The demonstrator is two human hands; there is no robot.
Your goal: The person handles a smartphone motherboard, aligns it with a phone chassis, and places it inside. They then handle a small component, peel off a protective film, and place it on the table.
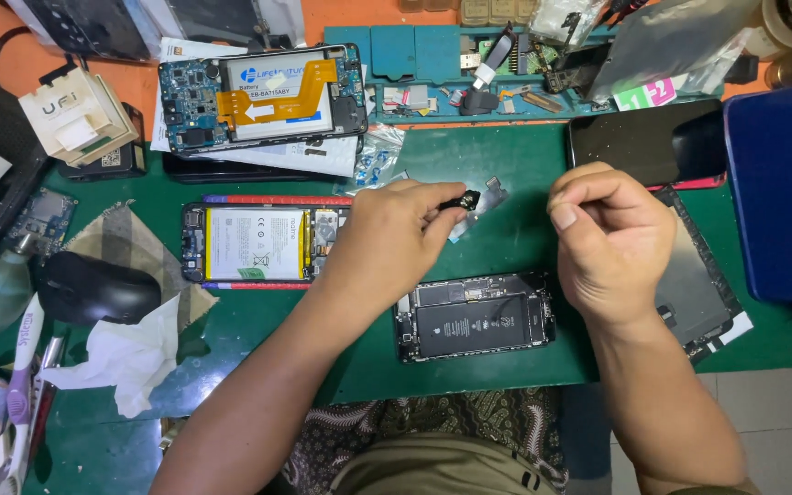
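My left hand (387, 240) hovers over the green mat (524, 165) and pinches a small black phone part (462, 200) between thumb and fingertips. My right hand (609, 240) is curled into a loose fist to its right, fingers closed; I cannot see anything in it. Just below the two hands lies an opened phone with a black battery (474, 316). Under my left wrist lies another opened phone with a white battery (254, 243). A small silver foil piece (486, 197) rests on the mat behind the black part.
A third opened phone with an orange flex cable (263, 96) lies at the back on papers. A blue parts tray (469, 69) runs along the far edge. A dark phone screen (643, 142), a blue box (781, 183), a black mouse (98, 289) and crumpled tissue (130, 353) surround the mat.
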